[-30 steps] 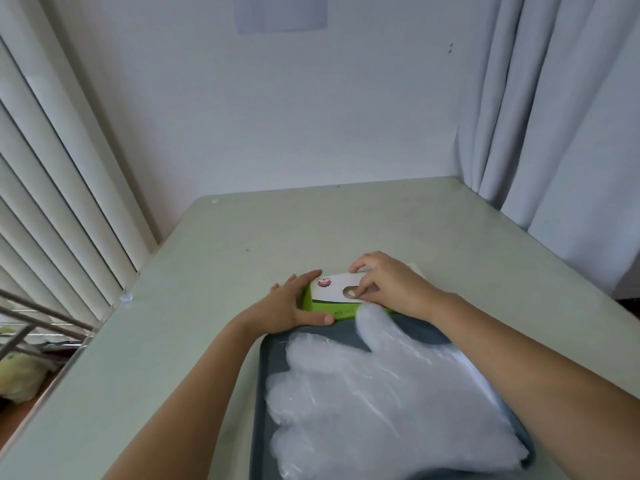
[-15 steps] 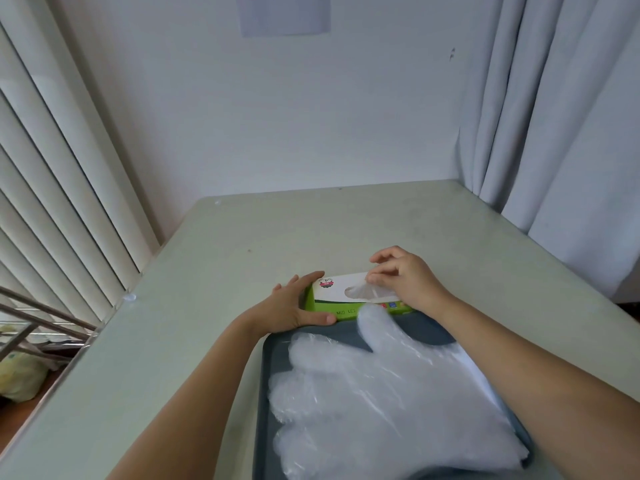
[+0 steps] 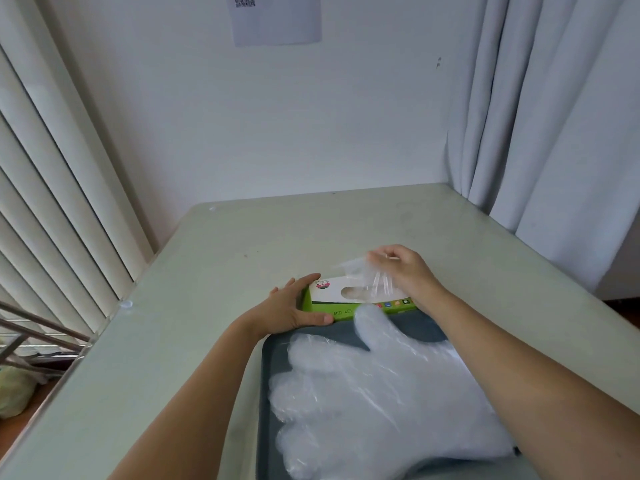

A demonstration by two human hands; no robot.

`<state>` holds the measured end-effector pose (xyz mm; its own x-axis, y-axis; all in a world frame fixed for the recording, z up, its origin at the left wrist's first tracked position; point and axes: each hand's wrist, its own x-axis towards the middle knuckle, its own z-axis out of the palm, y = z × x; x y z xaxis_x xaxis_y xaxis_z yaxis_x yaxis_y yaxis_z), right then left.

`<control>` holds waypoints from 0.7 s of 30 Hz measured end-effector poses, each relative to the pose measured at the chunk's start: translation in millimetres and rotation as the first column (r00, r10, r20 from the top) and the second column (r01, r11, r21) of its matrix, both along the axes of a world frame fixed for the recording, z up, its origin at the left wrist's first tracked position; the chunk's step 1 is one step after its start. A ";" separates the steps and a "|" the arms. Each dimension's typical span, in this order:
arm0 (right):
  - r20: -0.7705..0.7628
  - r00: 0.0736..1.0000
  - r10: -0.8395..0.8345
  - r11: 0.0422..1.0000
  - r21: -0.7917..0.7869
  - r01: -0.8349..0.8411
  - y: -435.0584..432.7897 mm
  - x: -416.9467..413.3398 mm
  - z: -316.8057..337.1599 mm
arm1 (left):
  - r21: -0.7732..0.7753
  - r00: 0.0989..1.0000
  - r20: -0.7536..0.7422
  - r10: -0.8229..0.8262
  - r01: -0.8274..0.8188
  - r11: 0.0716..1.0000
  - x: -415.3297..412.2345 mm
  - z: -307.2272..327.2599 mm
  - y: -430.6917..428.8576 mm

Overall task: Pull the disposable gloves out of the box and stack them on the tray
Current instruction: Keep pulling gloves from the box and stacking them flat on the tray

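Nearest us, a dark grey tray [image 3: 266, 382] carries a stack of gloves [image 3: 363, 393], clear plastic ones lying flat, their fingers spread toward our left and the thumb reaching the box. Just past the tray's far edge, the green and white glove box [image 3: 346, 301] sits on the pale table [image 3: 207, 271]. Our left hand [image 3: 291, 311] grasps its left end, with the thumb along the near face and the fingers curled over the far top corner. To the right of those fingers, our right hand [image 3: 405, 271] hovers above the box, fingertips pinched on a clear glove [image 3: 367, 275]. The glove hangs crumpled from the pinch toward the oval opening, and we cannot tell whether its end is inside. Beyond the fingers, a paper sheet [image 3: 277, 22] with a QR code hangs on the white wall, with vertical blinds [image 3: 52, 185] on the left and a pale curtain [image 3: 554, 116] on the right.
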<state>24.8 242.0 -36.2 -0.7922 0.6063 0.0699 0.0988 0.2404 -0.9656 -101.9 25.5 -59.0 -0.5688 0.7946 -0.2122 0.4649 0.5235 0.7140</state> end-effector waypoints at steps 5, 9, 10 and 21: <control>-0.006 0.999 0.042 0.999 0.019 -0.042 -8.0 3.6 1.3 | -0.013 1.000 0.022 0.016 -0.015 1.000 3.5 1.7 -0.5; -0.103 0.994 -0.025 0.943 -0.332 -0.010 -12.0 7.0 8.0 | -0.065 1.000 0.002 -0.027 0.028 0.998 5.9 9.6 -0.2; -0.137 0.990 -0.028 0.899 -0.437 -0.035 -12.2 8.1 11.2 | -0.081 0.999 0.004 -0.038 0.038 0.996 6.3 11.6 0.5; -0.625 0.772 -0.111 0.609 -0.657 -0.444 -38.4 59.4 108.1 | -0.118 1.000 0.022 0.020 -0.018 0.993 26.2 49.2 -1.0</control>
